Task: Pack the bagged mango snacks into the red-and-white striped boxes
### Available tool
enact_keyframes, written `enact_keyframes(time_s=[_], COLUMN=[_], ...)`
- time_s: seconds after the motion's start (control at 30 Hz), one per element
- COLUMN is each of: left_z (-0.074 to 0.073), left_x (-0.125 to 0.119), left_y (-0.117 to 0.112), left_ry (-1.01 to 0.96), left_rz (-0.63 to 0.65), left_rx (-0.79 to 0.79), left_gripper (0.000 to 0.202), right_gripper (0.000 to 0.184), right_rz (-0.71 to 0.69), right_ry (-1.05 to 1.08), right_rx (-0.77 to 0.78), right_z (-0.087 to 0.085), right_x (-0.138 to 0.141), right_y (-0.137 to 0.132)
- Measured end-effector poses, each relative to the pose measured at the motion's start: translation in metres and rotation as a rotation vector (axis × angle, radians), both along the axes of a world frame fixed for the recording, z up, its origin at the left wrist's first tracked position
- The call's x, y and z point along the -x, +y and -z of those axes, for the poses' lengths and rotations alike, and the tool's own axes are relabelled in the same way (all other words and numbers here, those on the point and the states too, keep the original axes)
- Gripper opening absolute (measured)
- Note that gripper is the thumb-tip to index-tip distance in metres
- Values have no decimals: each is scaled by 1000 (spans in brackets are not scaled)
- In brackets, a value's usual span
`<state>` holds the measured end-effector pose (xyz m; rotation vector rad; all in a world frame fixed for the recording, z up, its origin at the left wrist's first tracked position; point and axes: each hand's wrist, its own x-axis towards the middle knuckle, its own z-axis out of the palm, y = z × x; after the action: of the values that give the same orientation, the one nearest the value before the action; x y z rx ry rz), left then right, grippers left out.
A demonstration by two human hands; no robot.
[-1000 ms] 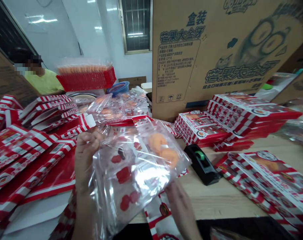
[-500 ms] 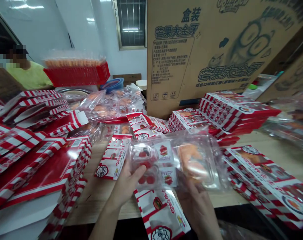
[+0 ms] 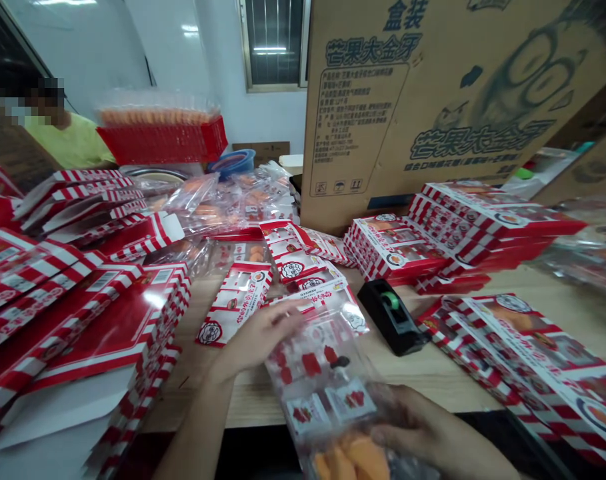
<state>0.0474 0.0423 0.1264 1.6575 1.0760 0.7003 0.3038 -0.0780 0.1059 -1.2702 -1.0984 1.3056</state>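
A clear plastic tray pack (image 3: 315,387), with red gummies, two small printed sachets and orange pieces inside, slants down toward the front edge of the table. My right hand (image 3: 413,427) grips its right side, thumb over the orange pieces. At its upper end my left hand (image 3: 263,333) hovers with fingers stretched out and loosely bent; whether they touch the plastic is hard to tell. Just beyond that hand lies a red-and-white printed carton (image 3: 350,303), partly hidden by the pack. Another flat carton (image 3: 235,300) lies to its left.
A black tape dispenser (image 3: 393,317) stands right of the pack. Stacked cartons (image 3: 533,360) lie at right, more cartons (image 3: 107,320) at left. A large cardboard box (image 3: 363,133) rises behind. Bagged packs (image 3: 243,197) are heaped at the back; a person (image 3: 67,137) is far left.
The tray pack has turned from crosswise to lengthwise, its orange end now near me. My left hand has let go of its end. The tape dispenser has come into view.
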Motion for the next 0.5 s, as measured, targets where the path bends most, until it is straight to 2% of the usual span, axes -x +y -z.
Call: enact_keyframes(time_s=[0.07,0.13,0.2,0.27,0.37,0.5], left_z=[20,41,56,62,51,18], left_x=[6,16,23,24,21,17], left_y=[6,9,7,3,-3,-6], left_ry=[21,64,92,80,2,-97], left_rz=[-184,-301,-303,-230,-135,-81], left_rx=[-39,-49,-20,23,70,95], left_gripper=[34,32,25,16,19,24], right_gripper=[28,29,33,37,36,28], right_rz=[60,239,450,596,673,793], right_ry=[68,156,238,304,366,426], right_rx=[125,161,93,-8,-105,-228], right_z=[6,11,15,17,17,12], right_x=[-7,-19,-27,-26,-13,9], right_y=[-5,-5,3,14,32,51])
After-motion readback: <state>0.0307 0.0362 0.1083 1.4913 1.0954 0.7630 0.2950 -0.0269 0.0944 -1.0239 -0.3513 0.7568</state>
